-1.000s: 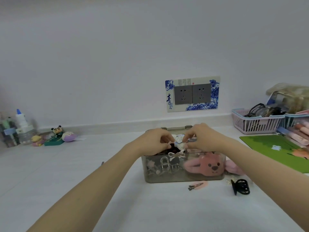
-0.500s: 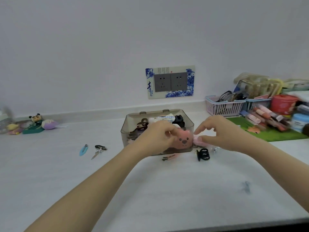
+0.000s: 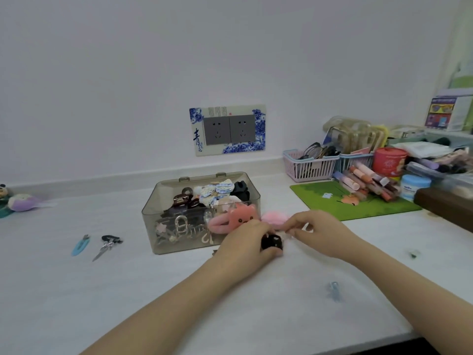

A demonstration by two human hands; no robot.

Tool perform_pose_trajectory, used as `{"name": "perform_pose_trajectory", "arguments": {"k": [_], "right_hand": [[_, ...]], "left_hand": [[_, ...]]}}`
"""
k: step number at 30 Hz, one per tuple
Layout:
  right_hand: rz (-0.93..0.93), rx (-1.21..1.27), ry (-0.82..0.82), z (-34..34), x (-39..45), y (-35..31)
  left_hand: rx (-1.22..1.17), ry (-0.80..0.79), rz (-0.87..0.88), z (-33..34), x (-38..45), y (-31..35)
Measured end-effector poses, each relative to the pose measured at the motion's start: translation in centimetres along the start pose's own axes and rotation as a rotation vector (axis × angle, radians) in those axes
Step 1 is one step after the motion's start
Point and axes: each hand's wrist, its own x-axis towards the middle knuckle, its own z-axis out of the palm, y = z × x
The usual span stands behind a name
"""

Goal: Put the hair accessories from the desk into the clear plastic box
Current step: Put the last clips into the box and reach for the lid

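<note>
The clear plastic box (image 3: 151, 213) stands open mid-desk, filled with several hair clips; a pink plush animal clip (image 3: 236, 219) leans at its front right corner. My left hand (image 3: 243, 245) lies on the desk just right of the box front, its fingers curled round a black claw clip (image 3: 271, 243). My right hand (image 3: 320, 231) is close beside it and pinches a small pale clip (image 3: 308, 228), mostly hidden by the fingers. A pink fluffy accessory (image 3: 275, 217) lies behind both hands. On the desk lie a blue clip (image 3: 80, 245), a silver clip (image 3: 106, 245) and a small bluish clip (image 3: 334, 290).
A green mat (image 3: 358, 203) lies at the right, with a pink basket (image 3: 307, 167), tubes, jars and other clutter behind it. A dark wooden edge (image 3: 445, 206) juts in at far right. Small plush toys (image 3: 23, 202) sit at far left. A small dark speck (image 3: 413, 253) marks the desk.
Both hands have come out of the box and down to the desk at its front right. My left hand now holds the black claw clip that lay there.
</note>
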Motion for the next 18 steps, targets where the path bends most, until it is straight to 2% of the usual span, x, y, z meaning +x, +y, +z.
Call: {"name": "perform_pose_trajectory", "arguments": {"k": [2, 6, 9, 14, 18], "right_hand": [[-0.03, -0.081, 0.036, 0.0, 1.2, 0.7], [0.004, -0.195, -0.154, 0.5, 3.6, 0.6], [-0.011, -0.148, -0.24, 1.3, 5.0, 0.7], [-0.011, 0.026, -0.156, 2.2, 5.3, 1.3], [0.079, 0.053, -0.151, 1.2, 4.7, 1.9]], "left_hand": [[0.003, 0.024, -0.03, 0.3, -0.2, -0.6], [-0.017, 0.048, -0.037, -0.2, -0.4, -1.4], [-0.022, 0.066, -0.069, -0.6, -0.5, -1.7], [-0.018, 0.072, -0.081, -0.6, -0.6, -1.9], [-0.014, 0.074, -0.093, -0.5, -0.6, -2.0]]}}
